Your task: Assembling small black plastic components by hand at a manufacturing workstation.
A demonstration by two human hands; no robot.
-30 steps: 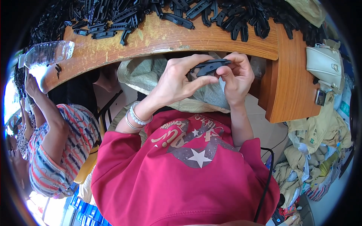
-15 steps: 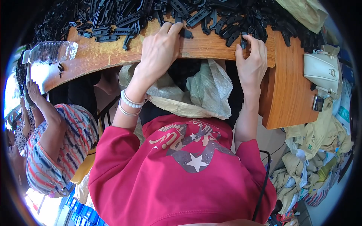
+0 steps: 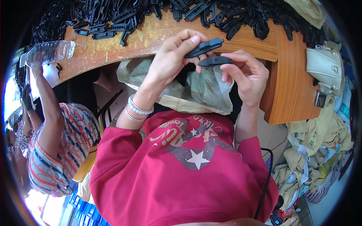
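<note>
Between the thumb and fingers of my left hand (image 3: pixel 176 52) is a long black plastic part (image 3: pixel 205 48) with a stepped top and a small tab at its end. My right hand (image 3: pixel 247 75) pinches a second black piece, a smooth curved plastic cover (image 3: pixel 215 61), just below and in front of the first. The two pieces are close together; whether they touch I cannot tell. Both hands are raised over the table's near edge, above an open woven sack (image 3: pixel 181 103) on my lap, with dark contents partly hidden by my hands.
Heaps of similar black parts (image 3: pixel 124 17) cover the far side of the wooden table (image 3: pixel 151 35). A plastic bottle (image 3: pixel 49 52) lies at the left, near a co-worker in a striped top (image 3: pixel 64 147). A white handbag (image 3: pixel 323 67) and piled sacks (image 3: pixel 313 150) are at the right.
Both hands have lifted off the table edge and come toward each other, each bringing a black part from near the heap. The co-worker's arm at the left has shifted.
</note>
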